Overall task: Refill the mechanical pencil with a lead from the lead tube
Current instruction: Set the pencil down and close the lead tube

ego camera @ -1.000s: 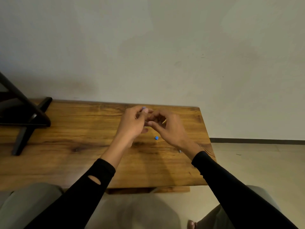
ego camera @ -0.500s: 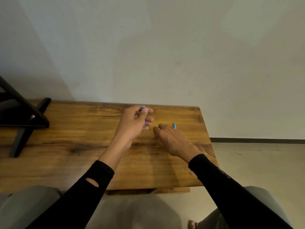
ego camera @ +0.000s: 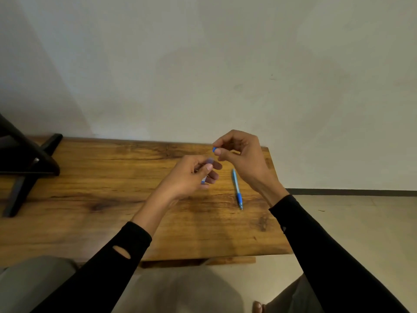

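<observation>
A light-blue mechanical pencil [ego camera: 237,189] lies on the wooden table [ego camera: 112,199], tip towards me, just right of my left hand. My left hand [ego camera: 191,177] is curled around the small lead tube [ego camera: 205,175], which is mostly hidden by the fingers and blurred. My right hand [ego camera: 239,154] is raised above the table's far edge and pinches a small blue cap [ego camera: 214,149] between thumb and forefinger, close above the left hand's fingertips. No loose lead is visible.
A black stand [ego camera: 24,163] with angled legs sits on the table's far left. The table's right edge [ego camera: 279,213] drops to a tiled floor. A bare wall is behind. My knees and one foot [ego camera: 257,307] show at the bottom.
My right hand rose from the table surface, now holding the small blue cap up near the left hand's fingertips. The pencil lies uncovered on the table. The left hand dropped slightly.
</observation>
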